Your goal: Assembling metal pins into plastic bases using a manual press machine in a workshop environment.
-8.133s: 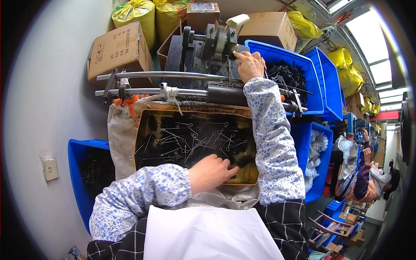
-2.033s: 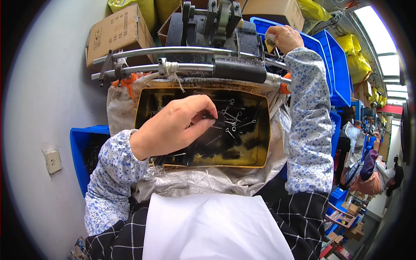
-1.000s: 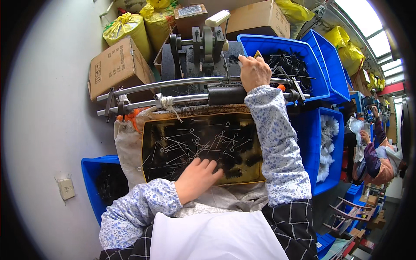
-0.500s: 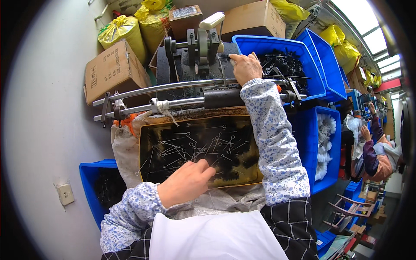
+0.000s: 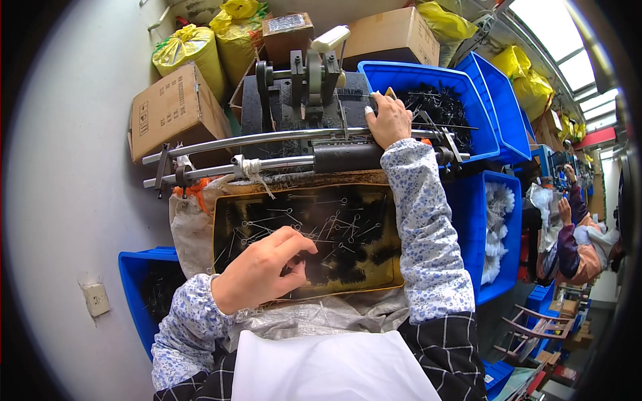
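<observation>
Over the near left part of a shallow yellow-edged tray (image 5: 304, 294), my left hand (image 5: 257, 269) is curled, its thumb and forefinger apart with nothing visible between them. Several thin wire brushes with looped ends (image 5: 324, 230) and black bristles lie crisscrossed in the tray. My right hand (image 5: 391, 121) is at the right side of a dark bench machine (image 5: 311, 80) with a wheel. Its fingertips are closed at the end of a small black-bristled brush (image 5: 350, 92) that lies against the machine. The exact grip is partly hidden.
Metal rails (image 5: 267, 160) cross between machine and tray. A blue bin of black brushes (image 5: 481, 144) stands right of the machine, and a blue bin of white brushes (image 5: 473, 220) below it. Cardboard boxes (image 5: 175, 110) and yellow sacks (image 5: 190, 57) stand behind. Another person (image 5: 578, 247) works at far right.
My left hand has lifted back and left from the brushes, its fingers parting. My right hand has shifted right and slightly nearer, away from the machine's wheel.
</observation>
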Demonstrator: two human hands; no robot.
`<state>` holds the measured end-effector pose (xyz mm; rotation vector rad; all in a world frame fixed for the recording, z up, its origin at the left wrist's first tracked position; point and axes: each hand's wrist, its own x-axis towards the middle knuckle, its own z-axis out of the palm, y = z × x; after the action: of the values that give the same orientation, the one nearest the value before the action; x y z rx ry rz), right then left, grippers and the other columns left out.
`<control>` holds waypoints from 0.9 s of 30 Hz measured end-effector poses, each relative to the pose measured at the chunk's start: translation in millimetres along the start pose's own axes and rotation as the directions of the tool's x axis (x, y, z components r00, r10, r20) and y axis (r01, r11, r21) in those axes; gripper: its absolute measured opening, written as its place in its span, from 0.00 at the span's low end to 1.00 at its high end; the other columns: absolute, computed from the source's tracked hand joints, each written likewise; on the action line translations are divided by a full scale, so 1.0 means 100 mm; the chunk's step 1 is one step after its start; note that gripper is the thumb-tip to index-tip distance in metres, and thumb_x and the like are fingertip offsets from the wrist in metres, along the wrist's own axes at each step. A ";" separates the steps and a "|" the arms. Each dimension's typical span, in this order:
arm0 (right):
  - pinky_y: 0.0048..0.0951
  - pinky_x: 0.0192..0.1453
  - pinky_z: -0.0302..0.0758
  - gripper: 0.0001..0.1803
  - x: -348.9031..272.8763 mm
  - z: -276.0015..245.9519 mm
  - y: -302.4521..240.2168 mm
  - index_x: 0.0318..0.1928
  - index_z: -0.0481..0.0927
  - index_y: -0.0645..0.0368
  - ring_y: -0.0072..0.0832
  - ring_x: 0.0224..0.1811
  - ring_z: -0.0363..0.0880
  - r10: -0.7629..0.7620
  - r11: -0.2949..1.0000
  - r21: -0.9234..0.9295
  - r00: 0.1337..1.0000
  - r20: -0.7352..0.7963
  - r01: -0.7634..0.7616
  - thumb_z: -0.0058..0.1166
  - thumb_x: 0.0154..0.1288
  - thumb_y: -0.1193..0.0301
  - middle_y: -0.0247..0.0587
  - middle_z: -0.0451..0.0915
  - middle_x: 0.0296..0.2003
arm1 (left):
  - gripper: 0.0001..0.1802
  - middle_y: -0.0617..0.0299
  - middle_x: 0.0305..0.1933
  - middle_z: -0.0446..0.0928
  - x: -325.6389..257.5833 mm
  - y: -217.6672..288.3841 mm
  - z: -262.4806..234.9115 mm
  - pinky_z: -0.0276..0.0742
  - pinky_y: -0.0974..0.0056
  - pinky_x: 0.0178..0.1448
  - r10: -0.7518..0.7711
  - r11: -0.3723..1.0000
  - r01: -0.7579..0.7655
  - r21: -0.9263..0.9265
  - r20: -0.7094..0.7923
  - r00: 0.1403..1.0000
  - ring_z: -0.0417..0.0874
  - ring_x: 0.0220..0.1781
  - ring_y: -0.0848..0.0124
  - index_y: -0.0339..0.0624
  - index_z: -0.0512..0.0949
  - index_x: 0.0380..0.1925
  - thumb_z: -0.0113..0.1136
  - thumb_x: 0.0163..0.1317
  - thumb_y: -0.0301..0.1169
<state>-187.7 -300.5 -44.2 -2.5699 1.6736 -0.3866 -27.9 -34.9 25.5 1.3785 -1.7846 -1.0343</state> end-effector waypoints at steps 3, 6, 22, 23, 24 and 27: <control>0.41 0.50 0.66 0.20 0.03 0.10 -0.10 0.50 0.73 0.57 0.37 0.49 0.74 -0.029 0.997 0.068 0.999 -0.033 0.031 0.50 0.57 0.65 0.43 0.77 0.42 | 0.14 0.60 0.36 0.73 0.00 0.02 -0.07 0.76 0.72 0.34 -0.017 0.999 0.016 -0.029 -0.027 0.999 0.76 0.29 0.74 0.38 0.74 0.36 0.55 0.46 0.17; 0.41 0.48 0.70 0.19 0.01 0.13 -0.39 0.49 0.73 0.60 0.42 0.45 0.75 -0.049 0.996 0.073 0.999 -0.020 0.051 0.49 0.57 0.66 0.46 0.77 0.42 | 0.13 0.60 0.37 0.73 0.03 0.01 -0.08 0.76 0.72 0.35 -0.013 0.999 0.012 -0.030 -0.046 0.999 0.76 0.30 0.75 0.38 0.74 0.36 0.55 0.46 0.17; 0.39 0.49 0.70 0.19 0.06 0.05 -0.06 0.47 0.75 0.56 0.40 0.46 0.76 -0.048 0.998 0.050 0.999 0.021 0.047 0.53 0.56 0.62 0.44 0.77 0.42 | 0.13 0.58 0.37 0.74 0.03 -0.03 -0.24 0.75 0.71 0.39 0.000 1.000 -0.001 -0.008 -0.156 0.988 0.77 0.34 0.72 0.37 0.74 0.36 0.55 0.48 0.16; 0.39 0.51 0.70 0.18 0.14 0.06 0.02 0.47 0.76 0.56 0.42 0.46 0.75 -0.077 0.988 0.142 0.994 0.074 0.066 0.51 0.57 0.62 0.46 0.78 0.42 | 0.13 0.58 0.37 0.74 0.04 -0.05 -0.23 0.74 0.71 0.39 0.004 1.000 -0.007 -0.019 -0.169 0.986 0.76 0.34 0.72 0.37 0.74 0.36 0.55 0.48 0.16; 0.40 0.51 0.70 0.17 0.22 0.05 0.13 0.45 0.77 0.54 0.44 0.45 0.75 -0.097 0.972 0.227 0.988 0.123 0.067 0.48 0.59 0.60 0.46 0.78 0.41 | 0.13 0.59 0.37 0.74 0.08 -0.05 -0.23 0.74 0.71 0.39 0.016 1.000 -0.020 -0.019 -0.177 0.984 0.76 0.34 0.72 0.37 0.74 0.36 0.55 0.48 0.16; 0.39 0.50 0.71 0.15 0.44 0.04 0.35 0.46 0.78 0.47 0.42 0.44 0.76 -0.156 0.986 0.062 0.988 -0.009 0.156 0.44 0.60 0.65 0.44 0.79 0.40 | 0.12 0.59 0.36 0.74 0.17 -0.04 -0.22 0.73 0.71 0.39 0.008 0.999 -0.016 -0.043 -0.164 0.986 0.75 0.34 0.73 0.36 0.74 0.36 0.55 0.50 0.18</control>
<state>-201.0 -355.3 -46.0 -2.6633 1.4414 -0.4450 -11.4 -56.0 33.0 1.3826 -1.6389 -0.9214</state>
